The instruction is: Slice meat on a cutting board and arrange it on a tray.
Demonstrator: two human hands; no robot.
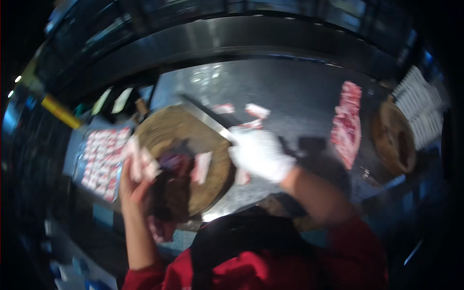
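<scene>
My bare left hand (136, 186) grips pale, fatty meat slices (139, 159) at the left edge of a round wooden chopping block (154, 128). A white glove covers my right hand (259, 152), which grips a cleaver (208, 117). Its blade reaches up and left across the block's far edge; the handle is mostly hidden by the glove. One cut meat slice (201, 167) lies on the block. Beside it is a dark reddish lump (174, 163), too blurred to tell exactly.
Left of the block, a tray (78, 177) holds rows of meat pieces. Small meat pieces (257, 110) lie on the metal table (290, 87). A long marbled meat slab (347, 127), a second wooden block (389, 127) and a white slatted rack (420, 105) stand rightward.
</scene>
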